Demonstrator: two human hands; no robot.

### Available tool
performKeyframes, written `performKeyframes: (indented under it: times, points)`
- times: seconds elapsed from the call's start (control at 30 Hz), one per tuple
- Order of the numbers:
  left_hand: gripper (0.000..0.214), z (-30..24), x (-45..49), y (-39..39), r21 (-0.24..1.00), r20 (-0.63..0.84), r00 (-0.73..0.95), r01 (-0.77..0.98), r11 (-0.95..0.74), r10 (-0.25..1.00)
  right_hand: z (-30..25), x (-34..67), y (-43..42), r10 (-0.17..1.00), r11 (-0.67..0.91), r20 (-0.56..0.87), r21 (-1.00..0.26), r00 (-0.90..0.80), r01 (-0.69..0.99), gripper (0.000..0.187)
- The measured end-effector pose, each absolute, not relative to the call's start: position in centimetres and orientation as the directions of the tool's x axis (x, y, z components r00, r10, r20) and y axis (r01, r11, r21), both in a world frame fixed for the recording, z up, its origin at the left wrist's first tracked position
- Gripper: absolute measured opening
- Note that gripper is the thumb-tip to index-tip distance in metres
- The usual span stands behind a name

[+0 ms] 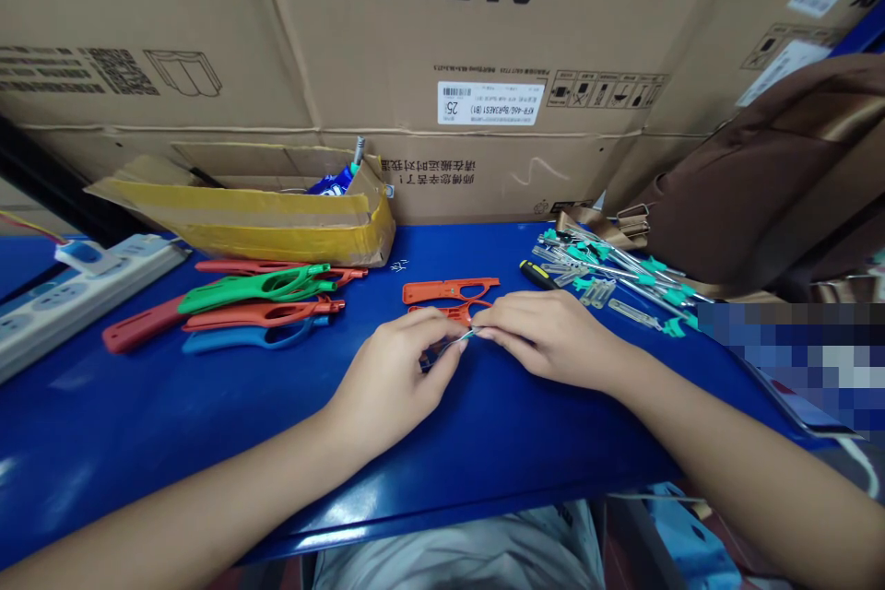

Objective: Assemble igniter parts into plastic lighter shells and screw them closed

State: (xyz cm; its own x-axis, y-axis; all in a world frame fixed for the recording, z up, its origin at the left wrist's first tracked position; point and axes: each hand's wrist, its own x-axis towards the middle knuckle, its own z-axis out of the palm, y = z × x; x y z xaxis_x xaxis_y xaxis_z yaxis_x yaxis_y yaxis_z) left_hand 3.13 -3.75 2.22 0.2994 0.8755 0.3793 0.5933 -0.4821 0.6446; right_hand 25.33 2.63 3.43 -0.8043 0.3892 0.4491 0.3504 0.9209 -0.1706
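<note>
My left hand [407, 355] and my right hand [549, 336] meet above the table, both closed in a pinch. Between their fingertips runs a thin light-coloured wire [468, 334]; its ends are hidden by the fingers. Something dark and clear shows inside the left hand's curl, too small to make out. Just beyond the fingers lies an orange lighter casing half [449, 289] with a trigger loop. A second orange casing half [442, 308] sits closer, partly covered by my left hand. A black and yellow screwdriver handle [537, 275] is past the right hand.
Green, red, orange and blue lighter casings [241, 313] are stacked at left, before a yellow-taped cardboard box [304, 235]. A white power strip [69, 300] lies far left. Metal rods with teal parts [622, 267] and a brown bag [767, 175] are at right. A large carton [387, 46] stands behind.
</note>
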Motion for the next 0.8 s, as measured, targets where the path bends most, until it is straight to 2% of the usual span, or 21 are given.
performKeyframes:
  times: [0.17,0.4,0.57,0.7,0.8]
  points:
    - [0.015,2.1,3.1,-3.8,0.636,0.372,0.299,0.607,-0.476,0.879,3.3,25.4,2.6,0.377,0.922,0.464,-0.105,-0.801,0.373,0.022]
    - [0.015,2.1,3.2,-3.6,0.66,0.367,0.335,0.564,-0.497,0.868,3.3,25.2,2.3,0.41,0.911,0.453,-0.151,-0.792,0.385,0.019]
    - [0.02,2.5,3.4,-3.4,0.707,0.295,0.354,0.544,-0.452,0.888,3.2,25.4,2.8,0.471,0.881,0.423,-0.262,-0.774,0.393,0.014]
    - [0.045,2.2,3.2,-3.3,0.74,0.231,0.352,0.542,-0.399,0.907,2.9,25.7,3.5,0.592,0.796,0.383,-0.417,-0.709,0.439,0.009]
    - [0.053,1.6,3.0,-3.2,0.732,0.235,0.351,0.55,-0.403,0.906,2.6,25.7,4.1,0.662,0.728,0.367,-0.525,-0.654,0.442,0.007]
